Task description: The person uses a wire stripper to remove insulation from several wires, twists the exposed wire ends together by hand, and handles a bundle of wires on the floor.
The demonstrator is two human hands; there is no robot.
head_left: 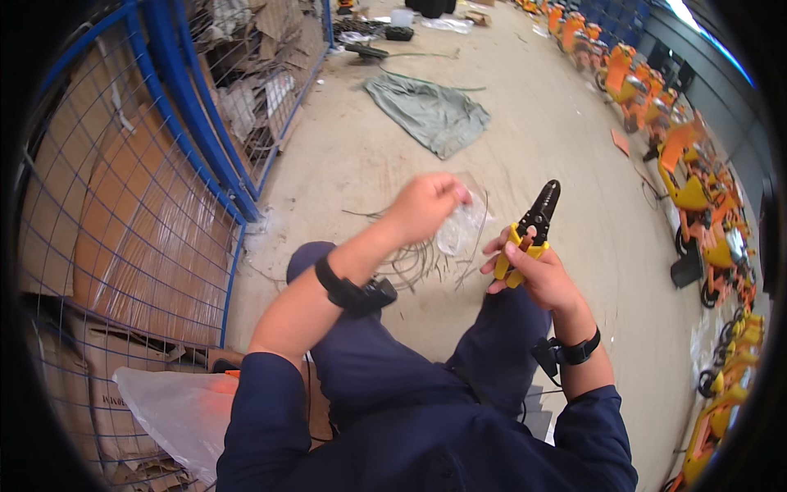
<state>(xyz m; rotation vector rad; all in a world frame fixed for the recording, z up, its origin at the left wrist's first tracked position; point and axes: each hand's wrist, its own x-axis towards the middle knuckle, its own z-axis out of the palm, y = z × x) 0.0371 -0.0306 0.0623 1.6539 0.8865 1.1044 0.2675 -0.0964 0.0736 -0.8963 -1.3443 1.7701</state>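
Observation:
In my right hand (533, 266) is a pair of wire strippers (541, 209) with yellow handles and black jaws pointing up and away. My fingers wrap round its handles. Over to the left, my left hand (426, 205) is closed, thumb and fingers pinched together. Whatever is between those fingertips, if anything, cannot be made out. A clear plastic bag (463, 231) shows right at the left fingertips; whether it is held or lies on the floor is unclear. Thin grey wires (410, 264) lie loosely curled on the floor between my knees.
A blue wire-mesh cage (209, 189) of cardboard stands at my left, with a translucent plastic sheet (176, 410) near my left elbow. Ahead lies a grey-green cloth (434, 111) on the concrete floor (328, 164). Rows of orange-and-yellow machines (689, 189) line the right side.

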